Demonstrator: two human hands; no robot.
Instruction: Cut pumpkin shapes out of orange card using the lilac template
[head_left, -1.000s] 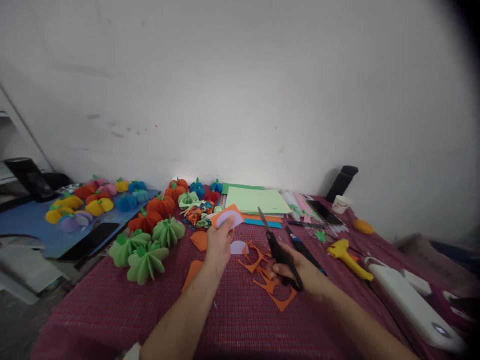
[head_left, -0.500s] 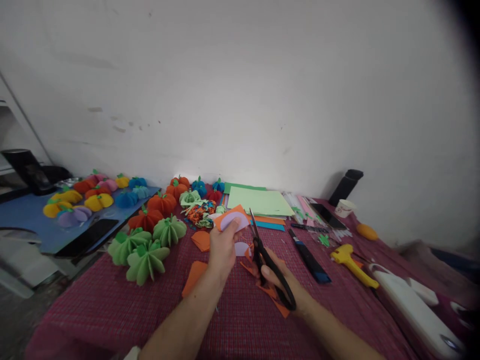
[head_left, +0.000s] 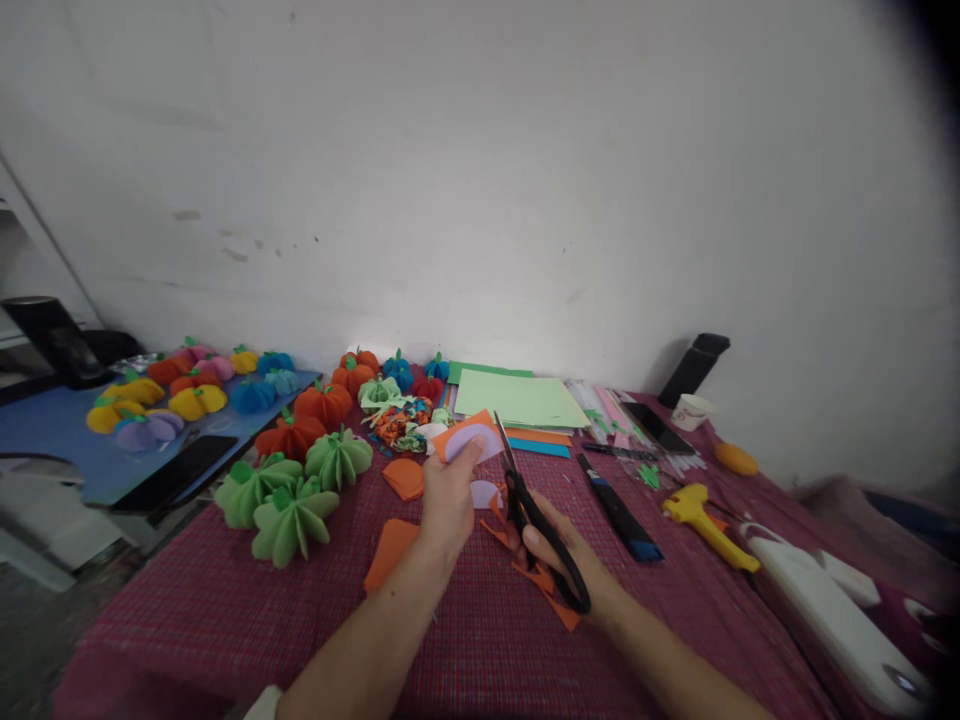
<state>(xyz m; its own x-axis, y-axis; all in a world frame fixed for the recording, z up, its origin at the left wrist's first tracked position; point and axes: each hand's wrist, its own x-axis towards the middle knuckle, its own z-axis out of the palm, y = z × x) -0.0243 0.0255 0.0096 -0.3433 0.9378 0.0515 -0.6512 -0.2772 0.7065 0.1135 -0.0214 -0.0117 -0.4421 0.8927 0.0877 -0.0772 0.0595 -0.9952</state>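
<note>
My left hand (head_left: 448, 500) pinches a piece of orange paper (head_left: 463, 438) with a pale lilac half-circle lying on it, held above the maroon tablecloth (head_left: 225, 620). My right hand (head_left: 559, 545) grips black scissors (head_left: 529, 505) through their handles. The blades point up and away, with the tips right beside the orange paper's right edge. Orange paper offcuts (head_left: 551, 590) lie on the cloth under my right hand. Folded orange pieces (head_left: 390, 545) rest beside my left wrist.
Green paper pumpkins (head_left: 289, 495) sit at the left, with orange, blue, yellow and pink ones behind. Coloured paper sheets (head_left: 517, 400) lie at the back. A yellow glue gun (head_left: 705, 520), black cutter (head_left: 619, 510), phone (head_left: 654, 425), paper cup (head_left: 690, 410) and white case (head_left: 821, 605) are at the right.
My right hand brought the scissors from the right toward the orange paper, and the blade tips now meet its edge. My left hand kept its hold on the paper.
</note>
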